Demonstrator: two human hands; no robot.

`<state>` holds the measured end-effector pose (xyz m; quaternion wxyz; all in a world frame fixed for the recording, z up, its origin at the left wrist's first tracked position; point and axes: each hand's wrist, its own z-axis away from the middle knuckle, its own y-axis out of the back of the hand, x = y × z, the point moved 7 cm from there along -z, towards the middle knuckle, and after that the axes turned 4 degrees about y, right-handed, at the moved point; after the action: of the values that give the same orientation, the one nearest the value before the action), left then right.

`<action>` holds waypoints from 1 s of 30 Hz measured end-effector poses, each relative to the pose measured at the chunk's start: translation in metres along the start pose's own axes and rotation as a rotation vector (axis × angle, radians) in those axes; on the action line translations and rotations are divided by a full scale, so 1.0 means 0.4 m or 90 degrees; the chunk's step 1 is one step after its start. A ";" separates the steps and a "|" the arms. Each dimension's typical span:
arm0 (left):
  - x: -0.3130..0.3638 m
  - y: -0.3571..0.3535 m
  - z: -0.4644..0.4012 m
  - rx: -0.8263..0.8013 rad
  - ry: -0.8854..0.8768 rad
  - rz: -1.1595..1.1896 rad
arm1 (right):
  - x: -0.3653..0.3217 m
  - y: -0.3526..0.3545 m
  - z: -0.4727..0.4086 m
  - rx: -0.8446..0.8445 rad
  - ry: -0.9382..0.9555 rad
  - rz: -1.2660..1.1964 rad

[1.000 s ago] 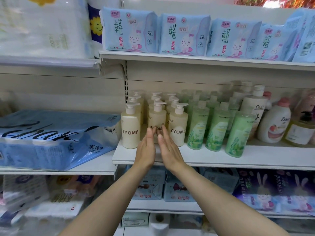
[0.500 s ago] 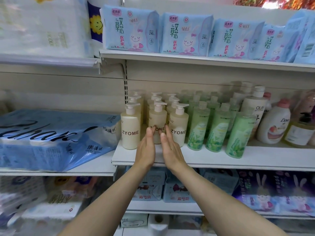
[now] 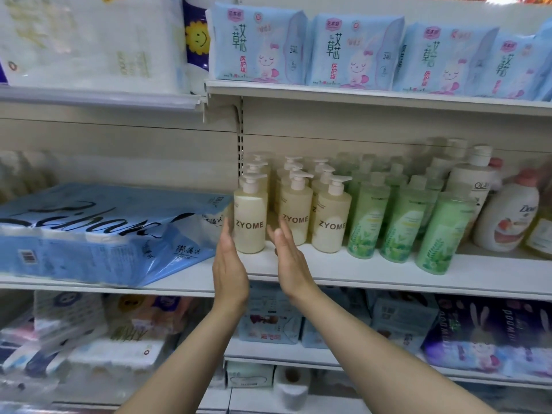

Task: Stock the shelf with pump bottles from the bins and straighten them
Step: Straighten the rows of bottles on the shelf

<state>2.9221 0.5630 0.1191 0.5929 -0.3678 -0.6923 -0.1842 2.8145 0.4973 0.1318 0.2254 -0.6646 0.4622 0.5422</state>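
Cream pump bottles (image 3: 250,225) with black lettering, green leaf-patterned bottles (image 3: 366,225), blue tissue pack (image 3: 98,231)

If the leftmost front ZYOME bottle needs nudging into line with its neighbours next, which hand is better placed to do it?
Probably the left. The left hand has its straight fingers right at the left side of the leftmost front ZYOME bottle. The right hand is in the gap between that bottle and the middle front ZYOME bottle.

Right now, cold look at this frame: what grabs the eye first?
Two bare hands, left hand and right hand, flat and open on either side of the leftmost ZYOME bottle at the front of the middle shelf. Right of the cream bottles stands a row of green bottles; a blue tissue pack lies to the left.
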 end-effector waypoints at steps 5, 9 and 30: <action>-0.003 -0.004 -0.032 -0.067 0.036 -0.029 | 0.002 -0.035 -0.009 0.006 -0.004 -0.021; -0.011 -0.016 -0.057 -0.096 0.049 -0.040 | 0.003 -0.039 -0.021 0.015 -0.003 -0.026; -0.018 -0.015 -0.165 -0.098 0.084 -0.072 | -0.009 -0.023 -0.076 0.049 -0.042 0.050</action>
<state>2.9633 0.5113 0.1283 0.5959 -0.3597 -0.6550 -0.2942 2.8381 0.4787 0.1426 0.2445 -0.6184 0.5007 0.5542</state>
